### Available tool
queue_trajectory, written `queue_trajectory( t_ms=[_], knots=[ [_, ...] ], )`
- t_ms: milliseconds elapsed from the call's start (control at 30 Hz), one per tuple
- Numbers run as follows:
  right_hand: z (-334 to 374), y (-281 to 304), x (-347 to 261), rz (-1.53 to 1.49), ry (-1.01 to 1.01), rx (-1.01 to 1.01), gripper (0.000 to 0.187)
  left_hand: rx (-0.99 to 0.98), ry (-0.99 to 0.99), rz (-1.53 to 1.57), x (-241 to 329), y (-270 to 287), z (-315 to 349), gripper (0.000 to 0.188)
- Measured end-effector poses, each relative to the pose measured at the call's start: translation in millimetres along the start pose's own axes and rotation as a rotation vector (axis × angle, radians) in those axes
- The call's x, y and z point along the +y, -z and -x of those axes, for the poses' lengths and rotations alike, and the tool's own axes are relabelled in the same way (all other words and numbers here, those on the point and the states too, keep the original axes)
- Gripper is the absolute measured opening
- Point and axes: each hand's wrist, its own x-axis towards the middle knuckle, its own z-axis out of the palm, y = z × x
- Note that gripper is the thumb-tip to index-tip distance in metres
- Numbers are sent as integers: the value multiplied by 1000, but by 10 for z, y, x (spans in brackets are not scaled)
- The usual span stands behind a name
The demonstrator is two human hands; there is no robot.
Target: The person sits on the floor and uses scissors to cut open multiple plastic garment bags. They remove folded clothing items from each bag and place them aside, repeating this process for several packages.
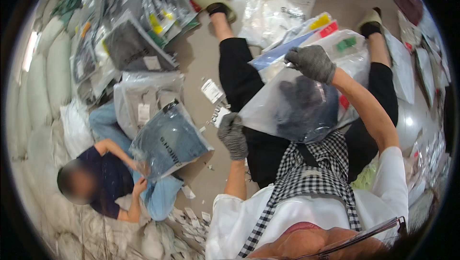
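Observation:
A clear plastic bag [268, 109] lies across my lap with a dark navy folded garment [309, 106] inside. My left hand [233, 136], in a grey knitted glove, is closed at the bag's left corner. Beside its fingers is a white printed tag [219, 116]; I cannot tell whether the hand holds it or it lies on the floor. My right hand [311, 63], gloved alike, is closed above the bag's upper edge, fingertips pinched together. What they pinch is too small to make out. Under and beyond this bag lie more bagged garments [282, 54], with red, yellow and green stickers.
At the left, a co-worker [110, 178] sits holding a bagged blue garment [167, 138]. Piles of bagged dark clothes [139, 44] stand behind, by stacked pale sacks [57, 73]. Loose paper tags [191, 219] litter the floor. More bags [400, 63] lie at the right.

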Motion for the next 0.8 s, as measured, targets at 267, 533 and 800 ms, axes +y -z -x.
queue_trajectory(
  t_ms=[267, 533, 800],
  knots=[
    [1220, 454, 692, 77, -234, 283, 33, -224, 257, 203, -9, -512, -335, 15],
    [6109, 1213, 310, -510, -1461, 1521, 34, -379, -75, 33, -469, -1267, -975, 17],
    [6923, 94, -1644, -462, -1944, 2219, 33, -457, -203, -202, -505, -1907, -1321, 26]
  ],
)
